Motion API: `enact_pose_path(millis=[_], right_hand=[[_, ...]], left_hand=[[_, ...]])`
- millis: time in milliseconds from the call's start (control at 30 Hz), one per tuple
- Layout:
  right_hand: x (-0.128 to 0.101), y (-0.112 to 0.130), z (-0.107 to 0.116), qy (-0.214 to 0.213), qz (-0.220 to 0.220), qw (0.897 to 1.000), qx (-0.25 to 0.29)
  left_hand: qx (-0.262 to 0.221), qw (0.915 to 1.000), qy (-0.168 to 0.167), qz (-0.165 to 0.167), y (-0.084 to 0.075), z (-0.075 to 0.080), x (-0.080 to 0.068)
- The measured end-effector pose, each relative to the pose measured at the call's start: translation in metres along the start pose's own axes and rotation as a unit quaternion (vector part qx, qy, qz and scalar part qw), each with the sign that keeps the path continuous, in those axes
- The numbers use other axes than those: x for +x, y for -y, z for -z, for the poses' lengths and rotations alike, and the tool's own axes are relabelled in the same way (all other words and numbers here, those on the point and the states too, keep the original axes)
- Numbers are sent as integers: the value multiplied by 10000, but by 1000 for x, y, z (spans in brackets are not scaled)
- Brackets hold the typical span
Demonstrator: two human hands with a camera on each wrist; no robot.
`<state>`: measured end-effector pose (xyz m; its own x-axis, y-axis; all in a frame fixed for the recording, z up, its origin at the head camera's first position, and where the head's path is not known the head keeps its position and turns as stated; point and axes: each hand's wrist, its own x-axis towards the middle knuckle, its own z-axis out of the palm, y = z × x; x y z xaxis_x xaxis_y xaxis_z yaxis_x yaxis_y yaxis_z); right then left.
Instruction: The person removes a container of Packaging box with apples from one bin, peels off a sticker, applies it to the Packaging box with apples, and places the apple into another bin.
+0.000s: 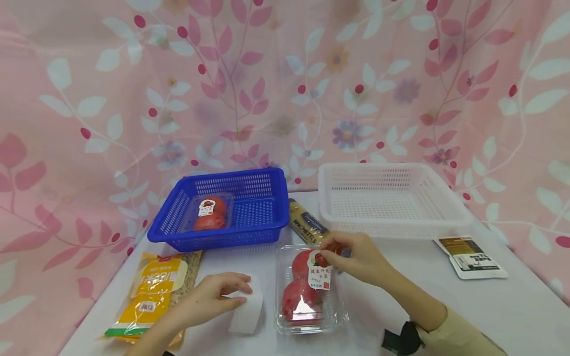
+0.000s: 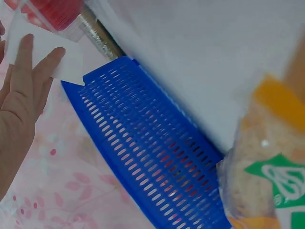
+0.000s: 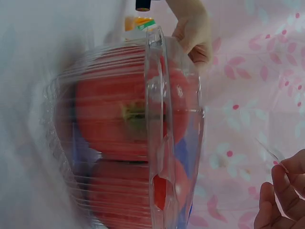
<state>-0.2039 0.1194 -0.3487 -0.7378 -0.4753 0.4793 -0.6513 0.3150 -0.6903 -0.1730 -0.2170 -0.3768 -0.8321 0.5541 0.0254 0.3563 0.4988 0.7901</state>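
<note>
A clear plastic box (image 1: 309, 291) with two red fruits lies on the white table in front of me. My right hand (image 1: 330, 248) pinches the top of the white label (image 1: 319, 271) on its lid. In the right wrist view the box (image 3: 143, 133) fills the frame and my right fingertips (image 3: 281, 191) show at the lower right corner. My left hand (image 1: 238, 291) rests with straight fingers on a white slip of paper (image 1: 247, 311), just left of the box. The left wrist view shows those fingers (image 2: 31, 67) lying flat on the paper (image 2: 52, 45).
A blue basket (image 1: 249, 185) at the back left holds a second box of red fruit (image 1: 209, 213). A white basket (image 1: 392, 198) stands at the back right, a spaghetti pack (image 1: 307, 225) between them. A yellow pasta bag (image 1: 156, 291) lies at left, a sachet (image 1: 469, 256) at right.
</note>
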Motion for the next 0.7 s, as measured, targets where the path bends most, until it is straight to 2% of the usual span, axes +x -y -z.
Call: enact_pose_path(millis=[133,267,367,467,533,633,700], right_hand=[[6,-5,0,157,-333,9993,-111],[11,-4,-3,310,-516,9982,-57],[15,1,-7,431,-553,9975,22],[18,3,-12,550,-555,9969,87],[18,-2,-15,626,-546,9965,84],[18,-12,-20,685,-475,9964,119],[17,-18,-23,708,-425,9965,153]], left_hand=[[173,9997,154,-41,9,-1,3],[800,9965,216,-127,16,-1,4],[1612,9866,77,-239,19,-1,4],[2208,9750,-139,-209,22,-2,4],[2390,9707,-253,-9,24,-4,4],[2441,9669,-426,604,25,-7,4],[2510,9616,-653,903,23,-11,3]])
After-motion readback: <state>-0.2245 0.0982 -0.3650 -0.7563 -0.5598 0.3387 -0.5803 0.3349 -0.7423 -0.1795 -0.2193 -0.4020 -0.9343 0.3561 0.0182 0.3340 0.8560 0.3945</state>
